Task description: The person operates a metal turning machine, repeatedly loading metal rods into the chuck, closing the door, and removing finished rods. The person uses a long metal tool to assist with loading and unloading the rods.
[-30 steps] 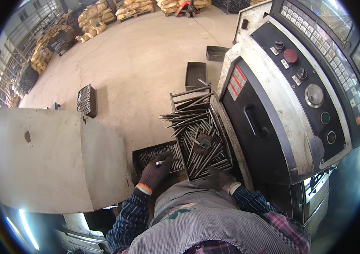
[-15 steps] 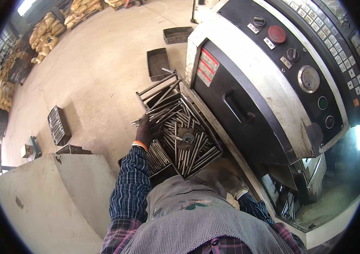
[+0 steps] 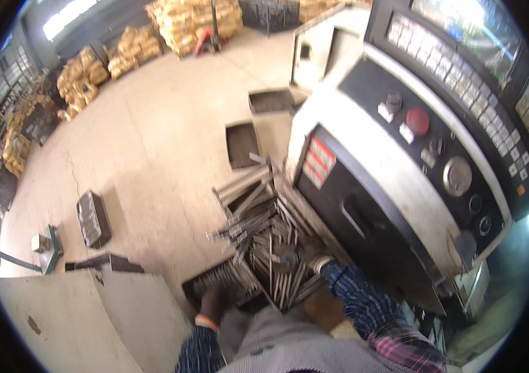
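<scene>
A dark bin [image 3: 264, 273] full of loose metal rods [image 3: 282, 286] stands in front of me. Beside it on the left is a smaller dark tray [image 3: 193, 287] with rods laid in rows. My left hand [image 3: 216, 299] is low over this smaller tray, its fingers smeared by motion. My right hand [image 3: 314, 253] reaches over the right side of the rod bin, close to a small grey tool [image 3: 287, 256] lying on the rods. Blur hides whether the fingers touch that tool. More rods [image 3: 239, 230] lie crosswise over the bin's far left edge.
To the right rises a machine with a black door [image 3: 357, 230] and a control panel [image 3: 426, 124]. A metal frame [image 3: 227, 196] and two dark trays [image 3: 241, 146] are beyond the bin. A filled tray [image 3: 93, 219] sits on the floor left, behind a pale cabinet [image 3: 47, 317].
My left hand has drawn back from the far rods toward the smaller tray. The right hand has come up from beside my body to the rod bin. The view has tilted upward.
</scene>
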Available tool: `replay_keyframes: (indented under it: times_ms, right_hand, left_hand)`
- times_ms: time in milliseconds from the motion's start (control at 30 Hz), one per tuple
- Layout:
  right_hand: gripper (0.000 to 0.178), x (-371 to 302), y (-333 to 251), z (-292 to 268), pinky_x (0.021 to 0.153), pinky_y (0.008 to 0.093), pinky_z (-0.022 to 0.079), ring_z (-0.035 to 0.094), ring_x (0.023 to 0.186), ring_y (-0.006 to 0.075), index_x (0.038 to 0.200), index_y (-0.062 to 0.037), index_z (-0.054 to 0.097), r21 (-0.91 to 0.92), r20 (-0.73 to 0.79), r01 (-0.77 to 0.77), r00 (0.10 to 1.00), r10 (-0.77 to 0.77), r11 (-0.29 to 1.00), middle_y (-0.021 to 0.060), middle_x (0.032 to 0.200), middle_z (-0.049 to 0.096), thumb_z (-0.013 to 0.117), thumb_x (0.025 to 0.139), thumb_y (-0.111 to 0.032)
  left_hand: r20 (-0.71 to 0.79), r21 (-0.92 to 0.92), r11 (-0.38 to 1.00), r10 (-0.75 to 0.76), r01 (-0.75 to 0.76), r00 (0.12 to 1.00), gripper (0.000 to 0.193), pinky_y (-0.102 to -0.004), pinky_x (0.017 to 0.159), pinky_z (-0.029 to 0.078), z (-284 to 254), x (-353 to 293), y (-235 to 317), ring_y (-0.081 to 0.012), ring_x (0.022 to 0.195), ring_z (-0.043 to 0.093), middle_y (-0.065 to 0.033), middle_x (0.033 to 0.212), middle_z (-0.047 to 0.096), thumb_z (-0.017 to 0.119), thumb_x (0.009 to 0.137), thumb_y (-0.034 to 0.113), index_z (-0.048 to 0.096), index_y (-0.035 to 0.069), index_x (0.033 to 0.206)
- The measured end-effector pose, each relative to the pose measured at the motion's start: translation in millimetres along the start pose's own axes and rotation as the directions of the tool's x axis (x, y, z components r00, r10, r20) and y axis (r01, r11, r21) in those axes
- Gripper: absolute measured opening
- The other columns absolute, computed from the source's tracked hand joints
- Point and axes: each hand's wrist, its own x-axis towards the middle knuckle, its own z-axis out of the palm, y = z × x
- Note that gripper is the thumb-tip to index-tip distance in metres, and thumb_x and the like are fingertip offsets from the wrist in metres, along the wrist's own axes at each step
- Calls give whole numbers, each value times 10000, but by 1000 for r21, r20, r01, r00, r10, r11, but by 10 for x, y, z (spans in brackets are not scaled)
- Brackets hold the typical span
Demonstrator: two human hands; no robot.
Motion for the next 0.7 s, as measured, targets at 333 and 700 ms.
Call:
replay_keyframes:
  times_ms: [333, 700]
  right_hand:
    - [475, 915, 60, 67, 1160, 503, 395, 482, 1391, 372, 1499, -163, 476, 35, 348, -163, 927, 141, 986, 161, 1554, 454, 444, 1026, -177]
    - [454, 752, -221, -128, 1145, 523, 402, 534, 1332, 398, 1503, -139, 454, -36, 320, -136, 937, 140, 990, 194, 1524, 480, 367, 1067, -232]
  left_hand:
    - [-5, 577, 815, 73, -57, 997, 308, -386, 817, 535, 104, -613, -183, -276, 883, 669, -113, 1009, 695, 660, 942, 254, 653, 60, 1181]
    - [-1, 710, 697, 149, -105, 989, 294, -460, 902, 502, 197, -586, -109, -370, 857, 649, -163, 931, 689, 694, 856, 292, 698, 46, 1018]
